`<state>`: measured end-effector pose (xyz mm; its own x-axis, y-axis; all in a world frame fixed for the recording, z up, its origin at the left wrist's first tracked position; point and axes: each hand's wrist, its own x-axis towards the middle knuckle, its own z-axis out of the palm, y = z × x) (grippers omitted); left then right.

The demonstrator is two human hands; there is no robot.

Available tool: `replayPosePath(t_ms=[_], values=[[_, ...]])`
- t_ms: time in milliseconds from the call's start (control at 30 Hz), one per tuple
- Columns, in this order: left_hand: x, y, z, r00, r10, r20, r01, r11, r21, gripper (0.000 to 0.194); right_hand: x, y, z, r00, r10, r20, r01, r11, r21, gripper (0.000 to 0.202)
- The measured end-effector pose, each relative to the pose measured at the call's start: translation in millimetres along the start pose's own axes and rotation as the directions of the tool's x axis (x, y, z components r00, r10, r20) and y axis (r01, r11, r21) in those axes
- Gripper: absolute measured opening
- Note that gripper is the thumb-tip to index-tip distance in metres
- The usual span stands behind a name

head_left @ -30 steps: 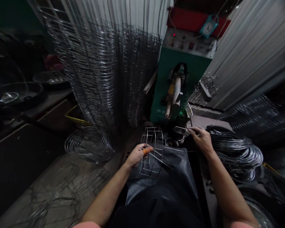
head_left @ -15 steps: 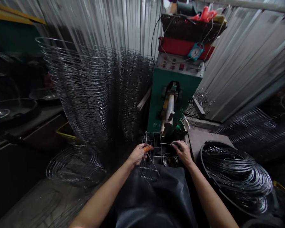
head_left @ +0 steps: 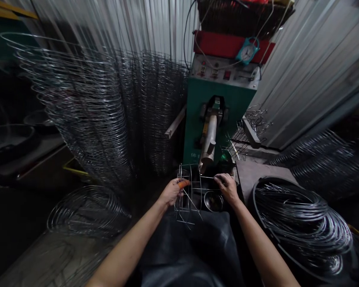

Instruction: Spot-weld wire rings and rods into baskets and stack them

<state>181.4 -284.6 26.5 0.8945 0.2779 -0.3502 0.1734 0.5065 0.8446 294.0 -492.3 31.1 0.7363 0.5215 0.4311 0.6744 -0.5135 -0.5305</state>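
Note:
My left hand (head_left: pixel 171 192) is closed on a small wire frame (head_left: pixel 191 202) of curved and straight metal rods; an orange finger cover (head_left: pixel 184 183) shows on one of its fingers. To the right, my right hand (head_left: pixel 227 186) pinches the end of a thin straight metal wire (head_left: pixel 208 177), whose other end reaches the side of the frame. Right above that spot is the tip of a metal electrode arm (head_left: pixel 208 149) on a green welding machine (head_left: pixel 193 115). Whether the tip touches the wire, I cannot tell.
Tall stacks of wire rings (head_left: pixel 86 103) stand at the left. A black tub (head_left: pixel 265 223) of bent wires (head_left: pixel 305 219) is at the right. Beneath my hands sits a small round bowl (head_left: pixel 213 201). A teal clock-like dial (head_left: pixel 247 52) hangs on the machine.
The view has shifted, so the machine's upper part sits higher in the picture. The wire frame is turned slightly in my left hand. Both hands keep their grips.

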Motion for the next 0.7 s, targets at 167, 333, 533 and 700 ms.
replayPosePath(t_ms=[167, 333, 533, 700], values=[[4.6, -1.9, -0.2, 1.000, 0.000, -0.002, 0.000, 1.000, 0.010, 0.035, 4.7, 6.5, 1.8, 0.999, 0.003, 0.037, -0.004, 1.000, 0.029, 0.026], [9.9, -3.3, 1.4, 1.000, -0.005, -0.009, 0.005, 1.000, -0.001, 0.035, 7.0, 11.3, 4.5, 0.999, 0.020, 0.034, -0.022, 0.998, 0.058, 0.026], [15.0, -4.6, 1.1, 1.000, -0.014, -0.017, 0.014, 1.000, 0.005, 0.032, 8.0, 17.2, 7.5, 0.999, 0.030, 0.037, -0.032, 0.997, 0.064, 0.029], [17.5, -3.8, 2.1, 1.000, -0.019, -0.022, 0.019, 1.000, -0.018, 0.036, 11.2, 21.9, 9.6, 0.997, 0.054, 0.050, -0.059, 0.993, 0.105, 0.031]])
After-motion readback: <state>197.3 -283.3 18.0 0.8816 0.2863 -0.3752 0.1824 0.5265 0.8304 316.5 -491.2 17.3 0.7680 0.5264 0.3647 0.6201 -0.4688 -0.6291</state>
